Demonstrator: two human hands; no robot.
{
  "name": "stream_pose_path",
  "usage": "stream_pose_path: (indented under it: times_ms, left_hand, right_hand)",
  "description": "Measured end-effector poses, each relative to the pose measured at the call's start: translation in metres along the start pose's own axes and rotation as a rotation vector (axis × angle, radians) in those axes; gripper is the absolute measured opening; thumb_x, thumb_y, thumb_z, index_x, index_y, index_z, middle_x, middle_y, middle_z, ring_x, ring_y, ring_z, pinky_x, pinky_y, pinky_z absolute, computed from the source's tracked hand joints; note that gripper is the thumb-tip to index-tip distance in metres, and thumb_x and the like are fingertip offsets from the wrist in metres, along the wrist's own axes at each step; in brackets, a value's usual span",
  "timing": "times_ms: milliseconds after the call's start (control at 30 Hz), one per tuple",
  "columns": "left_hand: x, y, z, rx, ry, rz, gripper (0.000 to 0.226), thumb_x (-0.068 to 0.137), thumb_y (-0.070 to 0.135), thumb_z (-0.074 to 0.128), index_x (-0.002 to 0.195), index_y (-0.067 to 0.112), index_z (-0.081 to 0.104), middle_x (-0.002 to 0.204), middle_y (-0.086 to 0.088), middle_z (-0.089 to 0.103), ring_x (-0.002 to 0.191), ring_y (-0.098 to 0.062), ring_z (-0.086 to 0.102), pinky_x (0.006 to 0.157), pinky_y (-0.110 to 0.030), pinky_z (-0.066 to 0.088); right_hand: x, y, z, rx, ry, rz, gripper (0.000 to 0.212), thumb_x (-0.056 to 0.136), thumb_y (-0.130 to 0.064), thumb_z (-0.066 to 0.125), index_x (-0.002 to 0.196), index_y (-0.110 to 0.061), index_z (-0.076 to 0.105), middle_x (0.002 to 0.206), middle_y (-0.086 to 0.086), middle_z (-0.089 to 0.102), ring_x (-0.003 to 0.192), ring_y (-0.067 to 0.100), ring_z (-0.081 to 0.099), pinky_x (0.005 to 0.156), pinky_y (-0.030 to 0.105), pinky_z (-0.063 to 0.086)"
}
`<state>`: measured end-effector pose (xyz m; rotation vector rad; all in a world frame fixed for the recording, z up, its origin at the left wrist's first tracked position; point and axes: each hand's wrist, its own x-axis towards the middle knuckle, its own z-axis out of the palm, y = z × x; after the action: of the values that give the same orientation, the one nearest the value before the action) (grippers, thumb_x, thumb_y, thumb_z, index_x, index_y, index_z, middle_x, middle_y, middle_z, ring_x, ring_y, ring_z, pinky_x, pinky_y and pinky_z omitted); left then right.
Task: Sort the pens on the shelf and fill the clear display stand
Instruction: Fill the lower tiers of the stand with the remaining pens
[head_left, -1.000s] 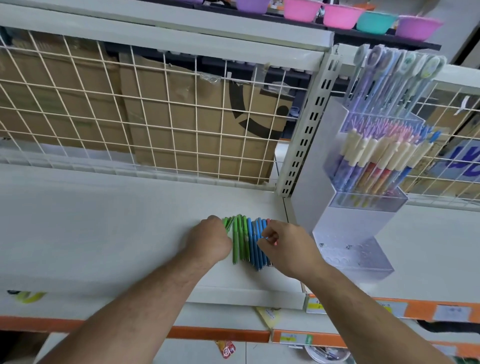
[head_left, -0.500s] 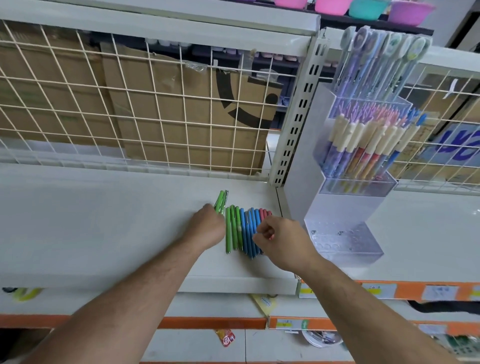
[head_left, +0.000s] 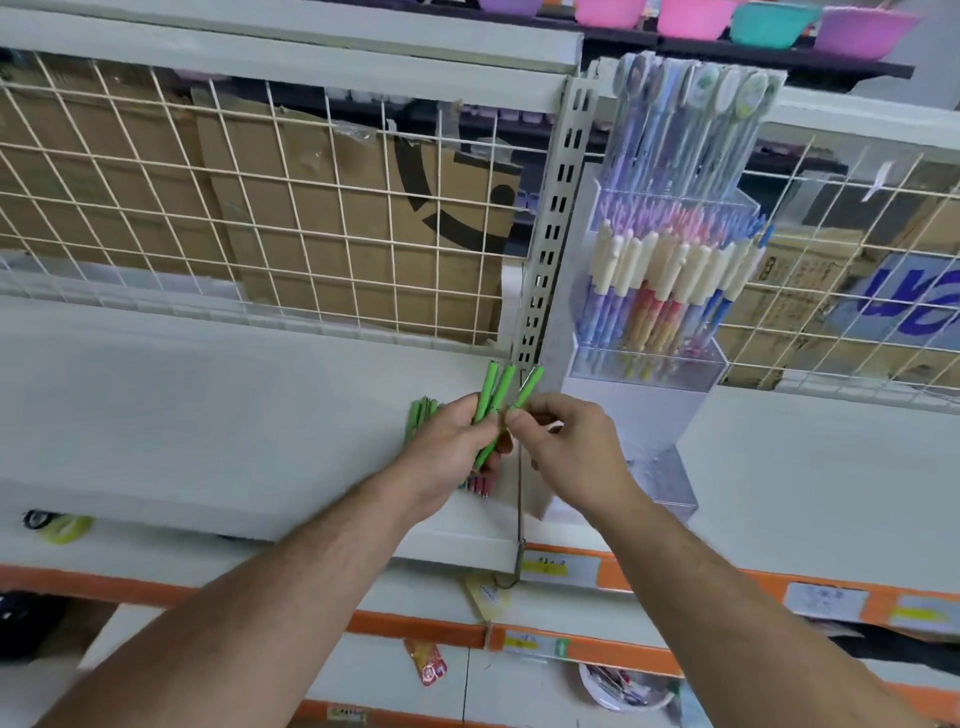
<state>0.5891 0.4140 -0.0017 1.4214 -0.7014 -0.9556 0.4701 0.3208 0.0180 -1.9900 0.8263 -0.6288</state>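
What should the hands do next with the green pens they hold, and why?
Probably tuck the single green pen that the right hand pinches in beside the two green pens the left hand grips: same colour, loose green pens lie on the shelf, and the clear display stand has a lowest tier that looks empty.

Bright, even light fills the view, probably from overhead, since shadows on the white shelf (head_left: 208, 415) are faint and soft. The clear display stand (head_left: 649, 374) shows pale glare on its walls. The wide lens bows the wire grid (head_left: 260, 208) and the shelf edges near the borders. The green pens (head_left: 491, 400) at centre are fairly crisp — a yellow-green object (head_left: 62, 527) at lower left and the price labels (head_left: 826, 600) are smeared by blur.
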Motion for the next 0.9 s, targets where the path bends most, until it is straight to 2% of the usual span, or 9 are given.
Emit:
stream_pose_path:
  times_ms: [100,200,333,433,567,633,700,800,900]
  left_hand:
    - [-0.009,-0.001,0.023,0.072,-0.005,0.011,0.018,0.104,0.014,0.047,0.102,0.012,0.065,0.072,0.000,0.062,0.065,-0.019,0.051,0.058,-0.031,0.036]
    - [-0.018,0.003,0.043,0.093,0.013,0.030,0.021,0.104,0.009,0.044,0.096,0.013,0.064,0.076,-0.004,0.062,0.069,-0.018,0.054,0.060,-0.029,0.043]
    - [-0.026,0.002,0.063,0.106,-0.002,0.022,0.016,0.105,0.019,0.047,0.112,0.018,0.061,0.083,-0.009,0.069,0.076,-0.023,0.065,0.069,-0.037,0.054]
    - [-0.028,-0.002,0.068,0.161,0.037,0.014,0.018,0.106,0.024,0.045,0.117,0.026,0.059,0.085,-0.008,0.071,0.078,-0.025,0.068,0.079,-0.045,0.055]
    - [-0.030,-0.011,0.071,0.203,0.071,0.026,0.015,0.106,0.016,0.044,0.106,0.017,0.059,0.078,-0.004,0.069,0.074,-0.027,0.061,0.068,-0.039,0.050]
    - [-0.028,-0.014,0.070,0.151,0.067,0.023,0.016,0.105,0.014,0.044,0.104,0.012,0.060,0.078,-0.006,0.069,0.074,-0.026,0.061,0.066,-0.038,0.049]
    - [-0.025,-0.017,0.067,0.008,0.072,0.008,0.018,0.106,0.014,0.043,0.107,0.011,0.060,0.080,-0.011,0.068,0.073,-0.026,0.063,0.068,-0.039,0.049]
    - [-0.023,-0.026,0.058,-0.175,0.109,-0.042,0.021,0.106,0.013,0.039,0.109,0.010,0.060,0.079,-0.015,0.066,0.068,-0.026,0.064,0.064,-0.036,0.050]
    - [-0.021,-0.038,0.050,-0.225,0.120,-0.075,0.020,0.106,0.013,0.038,0.108,0.008,0.058,0.076,-0.017,0.064,0.065,-0.026,0.062,0.060,-0.034,0.049]
  right_hand:
    - [0.000,0.003,-0.022,0.036,-0.006,-0.009,0.022,0.090,-0.027,0.072,0.075,-0.011,0.072,0.074,0.008,0.068,0.071,0.024,0.060,0.070,0.039,0.051]
    - [-0.002,0.007,-0.038,0.095,-0.026,-0.003,0.021,0.086,-0.020,0.074,0.071,-0.007,0.070,0.073,0.012,0.066,0.074,0.030,0.061,0.070,0.040,0.051]
    - [-0.004,0.011,-0.051,0.119,-0.083,-0.005,0.020,0.084,-0.013,0.072,0.071,-0.001,0.063,0.061,0.001,0.056,0.057,0.010,0.052,0.059,0.030,0.046]
    - [-0.003,0.014,-0.058,0.099,-0.110,-0.010,0.024,0.085,-0.015,0.073,0.069,-0.002,0.061,0.059,-0.004,0.052,0.054,0.010,0.047,0.055,0.025,0.041]
    - [-0.006,0.021,-0.057,0.122,-0.152,0.002,0.028,0.087,-0.019,0.075,0.072,0.000,0.061,0.061,0.003,0.056,0.060,0.021,0.055,0.059,0.034,0.045]
    - [-0.008,0.022,-0.059,0.129,-0.155,-0.002,0.028,0.090,-0.021,0.073,0.075,0.000,0.063,0.062,0.005,0.061,0.064,0.027,0.064,0.059,0.037,0.049]
    - [-0.009,0.020,-0.065,0.162,-0.134,0.011,0.024,0.095,-0.022,0.069,0.083,-0.001,0.064,0.068,0.007,0.067,0.067,0.025,0.071,0.056,0.037,0.053]
    - [-0.008,0.015,-0.078,0.264,-0.051,0.081,0.018,0.100,-0.020,0.061,0.092,-0.004,0.063,0.078,0.010,0.070,0.070,0.022,0.074,0.053,0.032,0.054]
    - [-0.006,0.012,-0.087,0.282,0.030,0.114,0.013,0.102,-0.016,0.058,0.095,-0.006,0.062,0.084,0.015,0.070,0.073,0.021,0.074,0.050,0.025,0.054]
